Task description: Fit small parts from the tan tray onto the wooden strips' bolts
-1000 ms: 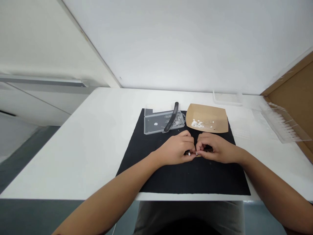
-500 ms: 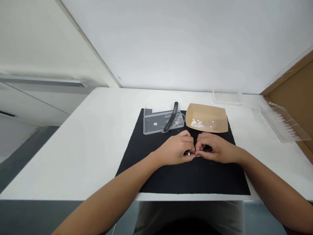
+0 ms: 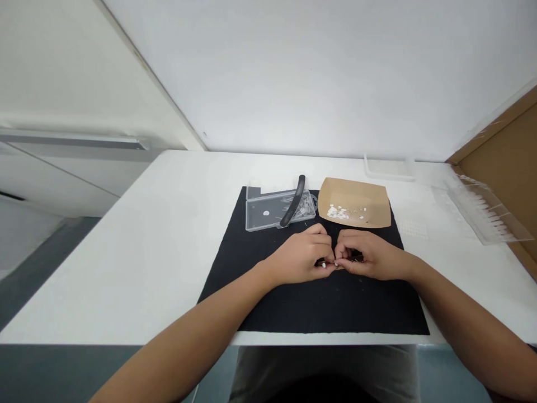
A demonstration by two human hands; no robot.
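My left hand (image 3: 302, 254) and my right hand (image 3: 371, 254) meet low over the black mat (image 3: 331, 308), fingertips almost touching. Between the right thumb and forefinger sits a tiny white piece (image 3: 336, 263). The left fingers are pinched together just beside it; what they hold is hidden. A small white oval piece (image 3: 324, 265) shows under the left hand. Beneath both hands lies a narrow brown strip (image 3: 340, 267), mostly covered. Beyond them stands a brown paper tray (image 3: 356, 193) with several white bits in it.
An open clear plastic box (image 3: 268, 204) holds small clear pieces, with a black curved nail file (image 3: 293, 201) lying across it. At right, a clear case (image 3: 489, 215) with nail-shaped tips leans near a cardboard box (image 3: 503, 151). A white shallow tray (image 3: 390, 169) stands against the wall.
Almost nothing differs. Both hands stay together in the same place, with only a very slight shift of the fingertips.
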